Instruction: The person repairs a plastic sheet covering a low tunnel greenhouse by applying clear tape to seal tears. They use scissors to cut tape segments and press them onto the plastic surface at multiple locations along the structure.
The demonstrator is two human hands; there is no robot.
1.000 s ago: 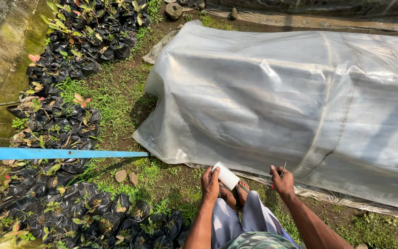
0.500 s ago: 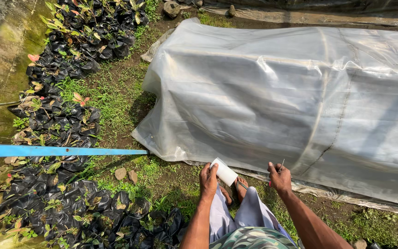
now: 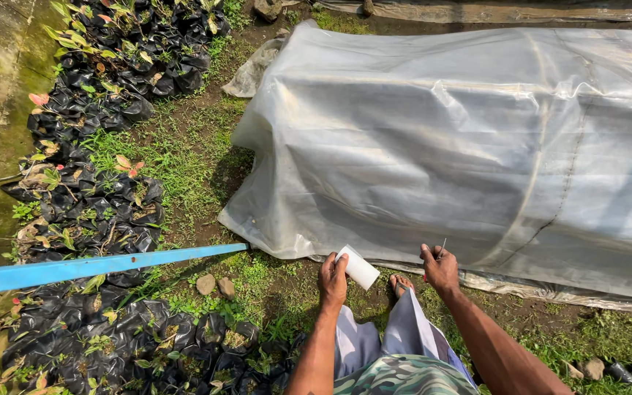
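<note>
From the head camera I see my left hand [image 3: 332,278] closed around a white paper roll [image 3: 358,268], which sticks out up and to the right of the knuckles. My right hand [image 3: 440,269] is pinched on a thin metal pin-like tool [image 3: 442,248] (too small to identify). Just beyond both hands lies the translucent plastic sheet tunnel [image 3: 462,139]. Left of the left hand runs a long blue bar [image 3: 96,266] over black plastic seedling bags [image 3: 96,212].
</note>
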